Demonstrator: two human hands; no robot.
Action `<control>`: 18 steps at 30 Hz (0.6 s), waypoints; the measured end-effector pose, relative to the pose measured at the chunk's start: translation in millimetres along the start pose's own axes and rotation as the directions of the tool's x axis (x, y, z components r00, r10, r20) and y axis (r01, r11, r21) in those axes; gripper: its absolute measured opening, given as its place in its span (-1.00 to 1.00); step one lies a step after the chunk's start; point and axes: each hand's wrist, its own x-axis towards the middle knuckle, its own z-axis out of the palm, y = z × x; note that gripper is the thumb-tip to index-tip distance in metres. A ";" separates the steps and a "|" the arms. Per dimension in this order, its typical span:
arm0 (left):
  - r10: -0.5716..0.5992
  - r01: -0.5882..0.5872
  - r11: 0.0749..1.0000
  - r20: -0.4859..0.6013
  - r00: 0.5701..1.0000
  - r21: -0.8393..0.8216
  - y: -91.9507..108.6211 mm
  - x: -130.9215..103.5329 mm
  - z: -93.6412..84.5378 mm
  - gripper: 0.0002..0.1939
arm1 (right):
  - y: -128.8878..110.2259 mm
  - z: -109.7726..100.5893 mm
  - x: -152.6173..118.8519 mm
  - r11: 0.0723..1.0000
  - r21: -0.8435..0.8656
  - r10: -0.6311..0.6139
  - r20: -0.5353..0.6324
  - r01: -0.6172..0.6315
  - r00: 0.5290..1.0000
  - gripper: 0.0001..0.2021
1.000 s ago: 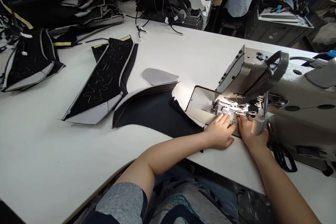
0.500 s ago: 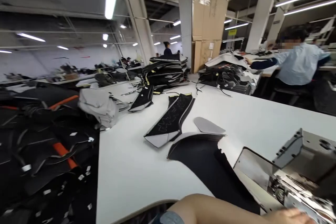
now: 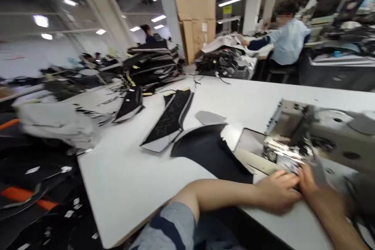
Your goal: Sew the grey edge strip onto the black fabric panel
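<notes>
Fingers (image 3: pixel 288 179) of my left hand (image 3: pixel 279 191) lie close together, just beside those of my right hand (image 3: pixel 310 185); blur leaves me unable to tell whether either pinches anything. White counter (image 3: pixel 123 179) spreads beneath them and far to their left. Beyond and to their right stands the sewing machine (image 3: pixel 340 134). Left of them curves the black panel (image 3: pixel 202 150), with a stitched dark piece (image 3: pixel 168 117) farther left and a small grey piece (image 3: pixel 210 117) past the panel. Half a second ago my right hand was out of view; now both show, the panel unmoved against the machine, so the work appears to have held its place.
</notes>
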 end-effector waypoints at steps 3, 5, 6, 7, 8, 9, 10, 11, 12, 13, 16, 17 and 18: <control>0.170 -0.167 0.980 0.016 0.985 -0.111 19.6 -35.7 0.8 -0.55 | -0.6 -19.2 -19.9 0.994 -0.109 0.042 0.108 -0.031 0.993 -0.64; 0.271 -0.265 0.956 0.032 0.962 -0.128 26.7 -53.2 0.1 -0.49 | -12.8 -21.5 -12.3 0.992 -0.108 0.090 0.175 -0.071 0.980 -0.65; 0.294 -0.286 0.949 0.040 0.955 -0.130 28.4 -58.1 -0.5 -0.48 | -19.1 -21.2 -6.1 0.990 -0.109 0.117 0.221 -0.095 0.968 -0.65; 0.301 -0.292 0.947 0.048 0.952 -0.136 29.1 -60.4 -1.2 -0.47 | -24.4 -20.7 0.1 0.985 -0.113 0.153 0.267 -0.126 0.951 -0.65; 0.296 -0.285 0.947 0.053 0.954 -0.148 29.0 -60.7 -1.9 -0.49 | -28.7 -20.3 5.6 0.980 -0.123 0.186 0.315 -0.154 0.931 -0.65; 0.285 -0.273 0.948 0.054 0.957 -0.162 28.3 -59.7 -2.6 -0.51 | -31.9 -20.1 10.1 0.975 -0.135 0.213 0.358 -0.175 0.909 -0.65; 0.278 -0.265 0.948 0.052 0.959 -0.175 27.4 -58.0 -3.2 -0.52 | -34.1 -20.0 13.6 0.971 -0.147 0.234 0.388 -0.191 0.891 -0.65; 0.275 -0.262 0.948 0.047 0.960 -0.182 26.4 -56.5 -3.8 -0.52 | -35.6 -20.0 16.4 0.968 -0.157 0.244 0.407 -0.196 0.880 -0.64; 0.274 -0.263 0.947 0.039 0.961 -0.182 25.4 -55.4 -4.3 -0.52 | -36.9 -20.0 18.7 0.968 -0.164 0.243 0.415 -0.191 0.877 -0.64; 0.279 -0.269 0.946 0.031 0.960 -0.180 24.5 -54.9 -4.7 -0.51 | -38.2 -19.9 20.8 0.969 -0.171 0.235 0.421 -0.177 0.876 -0.64; 0.287 -0.279 0.944 0.025 0.958 -0.176 23.3 -56.7 -6.1 -0.49 | -43.8 -19.7 26.4 0.971 -0.195 0.216 0.448 -0.141 0.867 -0.65; 0.286 -0.277 0.945 0.024 0.958 -0.174 23.4 -57.8 -6.4 -0.49 | -46.1 -19.9 27.9 0.970 -0.201 0.214 0.455 -0.135 0.864 -0.65; 0.283 -0.275 0.946 0.022 0.959 -0.170 23.7 -59.0 -6.6 -0.49 | -48.4 -20.2 29.1 0.970 -0.205 0.214 0.459 -0.132 0.862 -0.65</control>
